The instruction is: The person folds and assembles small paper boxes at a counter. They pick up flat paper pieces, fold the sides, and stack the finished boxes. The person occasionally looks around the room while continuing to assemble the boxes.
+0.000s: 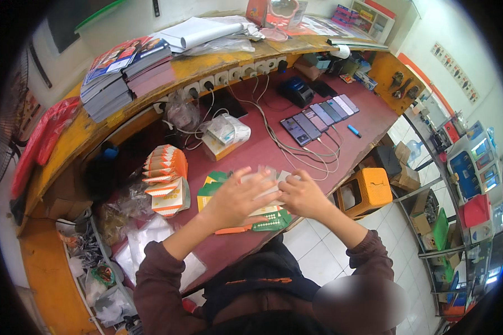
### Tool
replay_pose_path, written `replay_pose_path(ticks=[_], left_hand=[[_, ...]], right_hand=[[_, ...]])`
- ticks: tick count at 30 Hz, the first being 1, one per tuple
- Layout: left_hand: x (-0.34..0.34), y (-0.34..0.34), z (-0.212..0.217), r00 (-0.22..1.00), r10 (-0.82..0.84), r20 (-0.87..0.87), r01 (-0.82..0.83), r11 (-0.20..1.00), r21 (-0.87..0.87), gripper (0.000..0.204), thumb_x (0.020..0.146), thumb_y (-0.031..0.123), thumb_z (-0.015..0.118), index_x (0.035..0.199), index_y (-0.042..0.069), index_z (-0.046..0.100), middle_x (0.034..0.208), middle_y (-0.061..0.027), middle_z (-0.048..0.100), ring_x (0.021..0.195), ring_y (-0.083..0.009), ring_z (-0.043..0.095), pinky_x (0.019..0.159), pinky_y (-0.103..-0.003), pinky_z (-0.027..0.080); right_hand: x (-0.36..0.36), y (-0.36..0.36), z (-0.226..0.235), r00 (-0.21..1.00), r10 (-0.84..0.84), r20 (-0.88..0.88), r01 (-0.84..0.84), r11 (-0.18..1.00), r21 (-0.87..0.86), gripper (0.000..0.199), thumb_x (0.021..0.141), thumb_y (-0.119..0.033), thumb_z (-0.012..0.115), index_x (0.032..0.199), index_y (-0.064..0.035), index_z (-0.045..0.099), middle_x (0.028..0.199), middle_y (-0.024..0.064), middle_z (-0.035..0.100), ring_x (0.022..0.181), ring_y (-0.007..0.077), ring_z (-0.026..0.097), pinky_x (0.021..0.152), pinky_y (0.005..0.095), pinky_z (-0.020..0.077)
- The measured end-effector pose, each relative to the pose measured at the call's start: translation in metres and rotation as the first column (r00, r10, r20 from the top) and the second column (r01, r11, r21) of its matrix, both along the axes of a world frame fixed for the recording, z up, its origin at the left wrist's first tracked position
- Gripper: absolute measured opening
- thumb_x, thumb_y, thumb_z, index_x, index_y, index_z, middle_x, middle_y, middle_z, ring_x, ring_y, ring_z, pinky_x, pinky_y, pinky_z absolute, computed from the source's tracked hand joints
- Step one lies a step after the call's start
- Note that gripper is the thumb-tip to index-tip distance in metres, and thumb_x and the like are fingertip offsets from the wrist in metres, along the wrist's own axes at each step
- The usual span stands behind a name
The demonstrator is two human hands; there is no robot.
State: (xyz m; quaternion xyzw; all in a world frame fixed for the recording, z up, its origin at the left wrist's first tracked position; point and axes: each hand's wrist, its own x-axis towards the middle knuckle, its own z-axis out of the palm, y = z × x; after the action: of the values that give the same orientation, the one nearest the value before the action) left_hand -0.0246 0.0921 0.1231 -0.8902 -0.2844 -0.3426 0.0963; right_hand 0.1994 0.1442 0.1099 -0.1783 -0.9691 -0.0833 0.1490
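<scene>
Both hands are raised just above the near edge of the dark red table (251,151), working on one small clear plastic sleeve (261,177). The left hand (237,198) has its fingers spread and curled over the sleeve's left part; the right hand (302,194) pinches the sleeve's right edge, fingers closed on it. The two hands sit just beside each other, fingertips nearly meeting over the sleeve. Directly beneath them lie flat green and white cards (213,187) and an orange-handled cutter (233,229) beside a green strip (268,225). To the left stands a fanned stack of orange and white cardboard packets (165,167). Further back, a row of dark smartphones (318,118) lies face up, connected by grey cables (296,148) to a white socket strip (229,75) along the yellow wooden shelf (84,134). A blue marker (354,131) lies right of the smartphones. An orange plastic stool (369,190) stands on the white tiled floor (313,240)
</scene>
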Motion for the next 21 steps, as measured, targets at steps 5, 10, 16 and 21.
replay_pose_path(ticks=[5, 10, 16, 21], left_hand=[[-0.026, -0.013, -0.106, 0.943, 0.168, -0.286, -0.202, 0.975, -0.094, 0.039, 0.069, 0.047, 0.067, 0.064, 0.010, 0.054, 0.070, -0.0038, 0.050, 0.073, -0.0235, 0.053, 0.075, -0.042, 0.045], [-0.026, -0.059, -0.217, 0.934, 0.335, -0.126, -0.358, 0.877, -0.320, 0.048, 0.068, 0.055, 0.066, 0.060, 0.009, 0.054, 0.066, -0.0049, 0.051, 0.067, -0.0221, 0.054, 0.054, -0.042, 0.045], [-0.015, -0.054, -0.254, 0.686, 0.644, -0.338, -0.576, 0.198, -0.793, 0.058, 0.065, 0.062, 0.067, 0.066, 0.005, 0.064, 0.071, -0.0110, 0.063, 0.067, -0.0277, 0.062, 0.057, -0.042, 0.047], [-0.011, -0.041, -0.235, 0.590, 0.669, -0.451, -0.667, 0.090, -0.740, 0.051, 0.063, 0.056, 0.072, 0.066, 0.006, 0.065, 0.065, -0.0093, 0.063, 0.063, -0.0286, 0.062, 0.056, -0.041, 0.048]], right_hand=[[-0.021, -0.038, -0.088, 0.986, -0.121, 0.114, 0.137, 0.980, -0.143, 0.019, 0.071, -0.021, 0.063, 0.087, -0.0117, 0.058, 0.082, 0.0018, 0.050, 0.079, 0.0193, 0.052, 0.075, 0.0359, 0.0415], [-0.027, -0.076, -0.190, 0.978, -0.202, 0.045, 0.205, 0.923, -0.324, 0.027, 0.075, -0.027, 0.065, 0.096, -0.0100, 0.062, 0.080, 0.0044, 0.052, 0.077, 0.0225, 0.055, 0.065, 0.0346, 0.0447], [-0.032, -0.051, -0.239, 0.850, -0.518, 0.094, 0.340, 0.404, -0.849, 0.043, 0.071, -0.045, 0.072, 0.073, -0.0022, 0.068, 0.072, 0.0175, 0.064, 0.064, 0.0330, 0.062, 0.062, 0.0391, 0.0484], [-0.071, -0.042, -0.223, 0.859, -0.422, 0.289, 0.505, 0.605, -0.616, 0.039, 0.081, -0.041, 0.061, 0.080, -0.0027, 0.063, 0.078, 0.0157, 0.064, 0.076, 0.0304, 0.061, 0.066, 0.0412, 0.0464]])
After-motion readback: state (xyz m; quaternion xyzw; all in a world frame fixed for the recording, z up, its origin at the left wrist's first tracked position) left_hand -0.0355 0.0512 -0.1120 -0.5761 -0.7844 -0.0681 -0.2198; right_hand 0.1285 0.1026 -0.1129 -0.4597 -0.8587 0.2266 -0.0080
